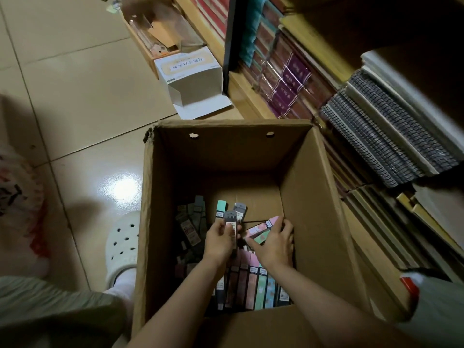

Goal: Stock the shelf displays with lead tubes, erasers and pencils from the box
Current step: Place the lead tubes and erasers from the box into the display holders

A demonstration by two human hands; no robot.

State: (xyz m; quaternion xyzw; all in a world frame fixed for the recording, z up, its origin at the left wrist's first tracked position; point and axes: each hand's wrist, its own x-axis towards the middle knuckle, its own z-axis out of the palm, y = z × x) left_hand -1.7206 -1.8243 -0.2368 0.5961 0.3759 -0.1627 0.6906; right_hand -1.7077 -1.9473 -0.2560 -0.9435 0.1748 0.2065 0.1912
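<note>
Down in the head view, we reach both arms into the open cardboard box (313, 187) on the tiled floor (82, 96). Our left hand (219, 241) has its fingers curled round a small fan of lead tubes (232, 217), which stick up toward twelve o'clock from the grip: one mint-capped, two grey. Our right hand (273, 243), just beside it at three o'clock, closes fingers and thumb on a pink-and-green pair of tubes (261, 228) lying slantwise, pointing to about two o'clock. The two bundles are near one another but not touching.

Below our wrists, toward six o'clock, a row of tubes (253, 285) lies packed side by side on the box floor, partly hidden by our forearms. At nine o'clock from the left hand a loose heap of dark tubes (189, 227) sits against the box's left wall. The box's tall walls hem in both hands.

Outside, at twelve o'clock, a small white carton (195, 81) lies open on the floor. Shelves of notebooks (376, 131) run along from one to four o'clock. A white clog (123, 244) stands at nine o'clock, just beside the box.

The tubes are slim, flat rectangular cases with a label band near one end, in pink, mint, grey and black; their print is too small to read.
</note>
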